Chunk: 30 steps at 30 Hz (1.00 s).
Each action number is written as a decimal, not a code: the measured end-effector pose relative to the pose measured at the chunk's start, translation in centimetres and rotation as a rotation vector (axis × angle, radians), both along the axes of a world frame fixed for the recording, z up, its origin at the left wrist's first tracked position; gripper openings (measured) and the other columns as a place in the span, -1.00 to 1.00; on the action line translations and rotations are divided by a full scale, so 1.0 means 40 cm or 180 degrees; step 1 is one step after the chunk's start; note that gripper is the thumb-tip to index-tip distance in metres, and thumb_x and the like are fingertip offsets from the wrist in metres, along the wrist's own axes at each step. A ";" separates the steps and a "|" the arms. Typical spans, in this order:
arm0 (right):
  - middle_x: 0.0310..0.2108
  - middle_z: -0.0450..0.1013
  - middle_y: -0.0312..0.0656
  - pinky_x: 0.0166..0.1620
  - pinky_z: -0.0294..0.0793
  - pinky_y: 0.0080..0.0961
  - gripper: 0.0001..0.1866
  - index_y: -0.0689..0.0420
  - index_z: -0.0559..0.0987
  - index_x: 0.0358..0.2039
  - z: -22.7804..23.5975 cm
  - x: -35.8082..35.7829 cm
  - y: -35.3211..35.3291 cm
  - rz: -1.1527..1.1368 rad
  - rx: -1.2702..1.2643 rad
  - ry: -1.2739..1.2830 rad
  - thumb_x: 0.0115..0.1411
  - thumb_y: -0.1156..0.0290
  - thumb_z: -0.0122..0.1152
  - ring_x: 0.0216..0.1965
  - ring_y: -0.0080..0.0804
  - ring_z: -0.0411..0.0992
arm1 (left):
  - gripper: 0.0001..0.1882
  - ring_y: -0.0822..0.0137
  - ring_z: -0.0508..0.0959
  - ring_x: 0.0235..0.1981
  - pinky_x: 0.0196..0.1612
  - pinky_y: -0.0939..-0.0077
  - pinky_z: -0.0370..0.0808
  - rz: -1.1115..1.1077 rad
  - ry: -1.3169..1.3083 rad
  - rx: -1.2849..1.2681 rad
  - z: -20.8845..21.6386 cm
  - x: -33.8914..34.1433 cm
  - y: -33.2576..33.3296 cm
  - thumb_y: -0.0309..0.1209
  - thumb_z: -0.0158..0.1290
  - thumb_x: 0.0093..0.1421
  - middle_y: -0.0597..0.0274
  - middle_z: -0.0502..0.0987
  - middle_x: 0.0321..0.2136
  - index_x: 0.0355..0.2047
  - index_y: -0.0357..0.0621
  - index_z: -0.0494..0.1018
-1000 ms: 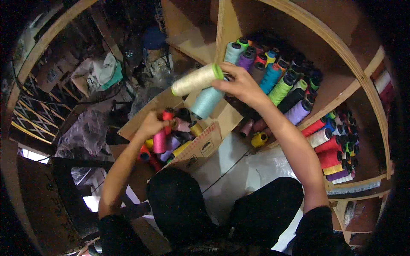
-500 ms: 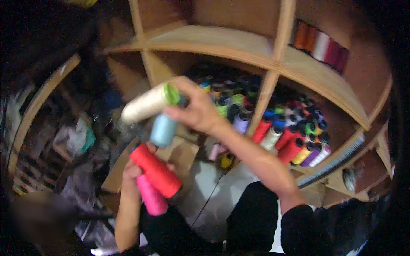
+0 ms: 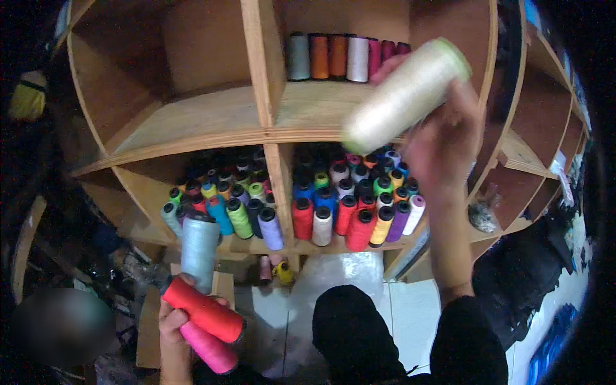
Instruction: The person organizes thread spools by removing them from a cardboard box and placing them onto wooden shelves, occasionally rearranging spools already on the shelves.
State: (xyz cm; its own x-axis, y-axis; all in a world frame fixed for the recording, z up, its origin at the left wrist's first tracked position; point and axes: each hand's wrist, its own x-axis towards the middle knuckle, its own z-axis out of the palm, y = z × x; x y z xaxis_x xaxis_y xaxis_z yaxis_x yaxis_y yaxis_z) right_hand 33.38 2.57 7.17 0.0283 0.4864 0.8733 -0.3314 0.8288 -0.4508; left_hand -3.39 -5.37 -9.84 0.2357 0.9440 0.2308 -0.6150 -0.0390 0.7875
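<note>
My right hand (image 3: 446,141), raised at the right in front of the upper shelf, grips a large cream thread spool (image 3: 407,93) with pale green ends; the spool is tilted. Low on the left, my left hand (image 3: 172,324) is closed round a red thread spool (image 3: 204,309) and a pink thread spool (image 3: 208,346) lying side by side. A light blue thread spool (image 3: 199,250) stands up from the same hand, its lower end hidden behind the red one and my fingers.
The wooden shelf (image 3: 192,142) has several compartments. Two lower ones hold many coloured spools (image 3: 240,218); a row of spools (image 3: 337,56) stands in the upper one. Below are a cardboard box (image 3: 149,327), small spools (image 3: 282,273) and clear plastic (image 3: 340,276). Dark bundles (image 3: 526,289) lie right.
My right hand has carried the cream spool up and right, away from the left hand. The light blue spool stays with my left hand, which sits lower. The view has swung right.
</note>
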 end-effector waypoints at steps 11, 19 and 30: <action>-0.41 0.51 -0.11 -0.34 0.44 -0.40 -0.50 0.19 0.58 -0.26 0.341 0.295 0.329 -0.3656 -0.1776 -0.5745 -0.03 0.00 0.19 -0.38 -0.33 0.46 | -0.32 -0.12 0.51 -0.26 -0.15 -0.07 0.46 -0.0146 0.0391 -0.0488 -0.067 0.066 0.024 -0.30 0.18 -0.19 -0.05 0.42 -0.27 -0.04 -0.22 0.18; -0.31 0.48 -0.10 -0.30 0.57 -0.49 -0.40 0.28 0.45 -0.17 0.323 0.302 0.476 -0.3478 -0.1963 -0.3846 -0.30 0.41 0.45 -0.33 -0.32 0.48 | -0.38 0.09 0.49 -0.26 -0.09 0.13 0.45 0.0011 0.0373 -0.0624 -0.076 0.047 0.018 -0.31 0.20 -0.22 0.09 0.36 -0.29 -0.13 -0.30 0.28; -0.35 0.47 -0.14 -0.37 0.56 -0.62 -0.55 0.31 0.50 -0.27 0.249 0.327 0.557 -0.3530 -0.2020 -0.3155 -0.16 0.35 0.42 -0.37 -0.42 0.47 | -0.33 -0.16 0.51 -0.23 -0.11 -0.09 0.44 0.0054 0.0504 -0.0584 -0.150 0.025 0.039 -0.27 0.19 -0.18 -0.10 0.45 -0.26 -0.04 -0.21 0.23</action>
State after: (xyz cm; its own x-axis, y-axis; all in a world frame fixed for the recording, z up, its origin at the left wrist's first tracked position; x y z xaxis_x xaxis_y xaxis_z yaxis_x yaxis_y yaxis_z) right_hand 46.46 24.85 17.14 0.1700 0.8828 0.4380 0.8874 0.0562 -0.4576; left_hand -2.38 -3.83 -15.82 0.2390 0.9709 0.0164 -0.4837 0.1044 0.8690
